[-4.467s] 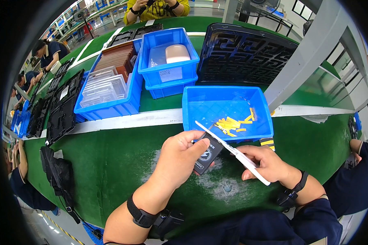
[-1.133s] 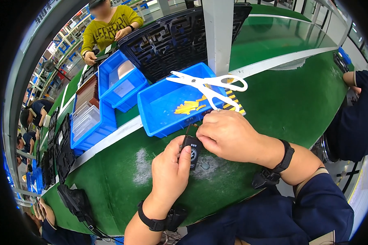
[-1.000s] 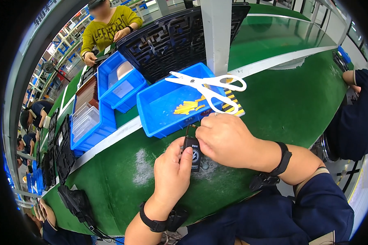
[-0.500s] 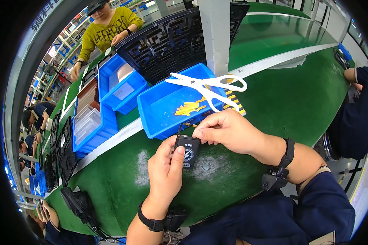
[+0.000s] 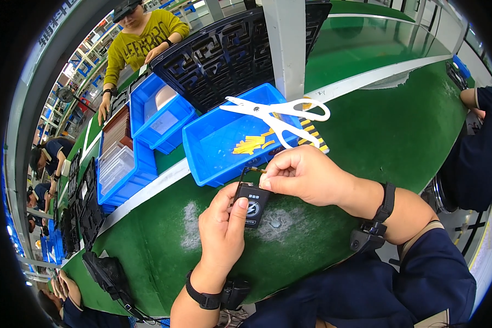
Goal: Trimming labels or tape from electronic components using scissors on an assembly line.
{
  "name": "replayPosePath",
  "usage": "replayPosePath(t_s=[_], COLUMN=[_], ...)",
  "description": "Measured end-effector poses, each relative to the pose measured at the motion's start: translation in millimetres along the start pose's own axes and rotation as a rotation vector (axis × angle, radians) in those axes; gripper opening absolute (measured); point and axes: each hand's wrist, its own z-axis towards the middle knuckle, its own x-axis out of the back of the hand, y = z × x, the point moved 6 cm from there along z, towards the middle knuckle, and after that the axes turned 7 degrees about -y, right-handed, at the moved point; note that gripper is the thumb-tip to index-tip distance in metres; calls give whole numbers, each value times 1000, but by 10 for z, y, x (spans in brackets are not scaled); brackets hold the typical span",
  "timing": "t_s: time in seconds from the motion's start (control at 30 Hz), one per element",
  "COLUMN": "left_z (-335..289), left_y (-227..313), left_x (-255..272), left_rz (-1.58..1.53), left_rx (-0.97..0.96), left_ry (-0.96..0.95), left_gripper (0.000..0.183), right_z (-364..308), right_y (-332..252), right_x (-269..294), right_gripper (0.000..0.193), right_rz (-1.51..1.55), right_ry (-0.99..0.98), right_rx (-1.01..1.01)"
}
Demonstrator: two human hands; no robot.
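Observation:
My left hand (image 5: 222, 221) grips a small flat black box (image 5: 252, 206) with a round lightning emblem, thumb on its front face and fingers behind. A thin black cable (image 5: 242, 176) rises from the box's top and bends toward my right hand (image 5: 300, 174). The thumb and index finger of that hand are pinched at the cable's end by the top right corner; the tips hide exactly what lies between them. Just beyond stands a blue bin (image 5: 202, 172) with yellow strips (image 5: 249, 145) inside. White scissors (image 5: 279, 116) lie across its right end.
More blue bins (image 5: 164, 123) (image 5: 115, 183) stand to the left, holding brown and clear pieces. A black moulded tray (image 5: 218, 57) leans behind, beside a white post (image 5: 287, 54). A black pouch (image 5: 105, 273) lies at lower left. Across the table, a person in yellow-green (image 5: 147, 41) works.
My right fingertips have moved slightly up from the box's top, and more of the cable shows in a bend. The box is tilted a little. The person across has shifted an arm.

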Motion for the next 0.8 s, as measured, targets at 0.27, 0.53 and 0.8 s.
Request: replayPosePath(t_s=[0.27, 0.53, 0.8], left_z=[-2, -1, 10], left_y=[5, 68, 83], left_x=[13, -26, -45], left_rz=[-11, 165, 232], left_rx=[-4, -66, -77], left_ry=[3, -52, -69], left_gripper=[18, 16, 13], right_z=[-71, -18, -25], right_y=[-178, 5, 3], right_x=[-9, -37, -45], right_gripper=[14, 13, 12], right_rz=[-296, 264, 325], right_ry=[155, -45, -76], right_rx=[216, -63, -50])
